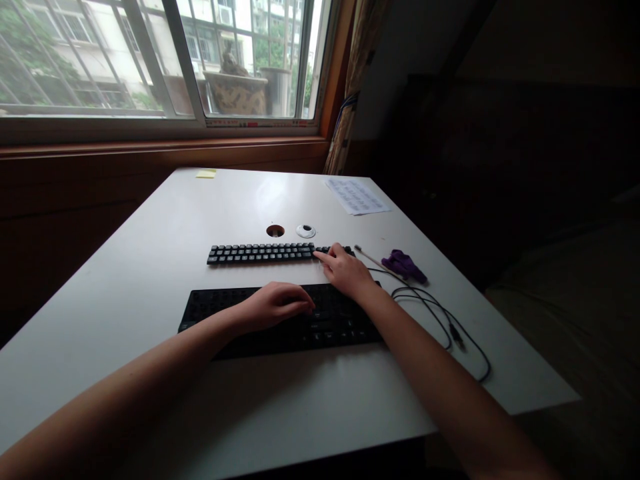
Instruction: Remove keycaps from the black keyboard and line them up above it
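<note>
- While the left hand (280, 301) rests over the black keyboard (200, 303), palm down and fingers loosely curled, its fingertips touch or nearly touch the keys; cannot tell whether anything is pinched beneath them.
- Right hand (345, 267) farther out, index finger extended to the small dark keycaps (260, 253), thumb low and partly hidden. No firm grip visible; cannot tell whether a cap sits between thumb and finger.
- Position: keyboard lies flat on the white desk (125, 267), nearest the person; keycaps stand in close rows just beyond it, apart from it.
- Handling, keyboard: likely stiff plastic, moderate weight, steady when flat. Best held by both short ends, clear of the key field. The black cable (435, 303) lies looped to the right and could snag.
- Handling, keycaps: probably very light, hard, smooth, not easily broken but easily knocked out of line. Take one by opposite side walls, between fingertip and thumb; a careless sleeve would scatter neighbours.
- Nearby, right: purple cloth (404, 265), crumpled, soft-looking; a thin stick (373, 257) lies beside it.
- Writing: pale marks on keycaps, too small to read. No brand legible on keyboard.
- Printed sheets (357, 195) at far right: dense text, illegible. Yellow note (205, 173) at far left: no writing discernible. Window-frame strip (260, 123) bears red marks, unreadable.
</note>
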Motion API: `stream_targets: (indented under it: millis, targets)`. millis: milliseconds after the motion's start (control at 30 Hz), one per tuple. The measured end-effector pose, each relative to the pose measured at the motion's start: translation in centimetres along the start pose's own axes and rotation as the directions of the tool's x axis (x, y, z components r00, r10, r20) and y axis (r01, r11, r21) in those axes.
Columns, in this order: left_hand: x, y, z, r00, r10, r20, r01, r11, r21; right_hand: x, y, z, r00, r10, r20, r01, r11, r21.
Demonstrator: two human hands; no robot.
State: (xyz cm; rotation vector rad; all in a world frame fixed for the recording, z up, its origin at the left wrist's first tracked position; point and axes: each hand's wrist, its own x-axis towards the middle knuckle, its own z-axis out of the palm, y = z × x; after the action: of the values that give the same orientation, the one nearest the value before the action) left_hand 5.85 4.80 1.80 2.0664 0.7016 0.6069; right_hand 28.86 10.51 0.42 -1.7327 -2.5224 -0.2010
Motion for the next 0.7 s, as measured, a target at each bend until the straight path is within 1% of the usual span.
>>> stream_targets:
  millis: [167, 300, 433, 700]
  targets:
    - [0.0, 0.1, 0.0, 1.0, 0.002, 0.002, -0.002, 1.0, 0.003, 0.3, -0.2, -0.1, 1.0, -0.017, 0.002, 0.017, 1.0, 0.015]
    - [0.0, 0.2, 0.0, 1.0, 0.001, 0.001, -0.001, 1.0, 0.002, 0.6, -1.2, -0.2, 1.0, -0.022, 0.022, 0.021, 0.999, 0.041]
    - [-0.1, 0.1, 0.1, 1.0, -0.002, 0.003, 0.002, 1.0, -0.001, 0.7, -2.0, -0.2, 1.0, -0.012, 0.007, 0.012, 0.999, 0.049]
    - [-0.1, -0.1, 0.0, 1.0, 0.016, 0.002, -0.016, 1.0, 0.001, 0.8, -2.0, 0.3, 1.0, -0.006, 0.007, 0.005, 0.999, 0.045]
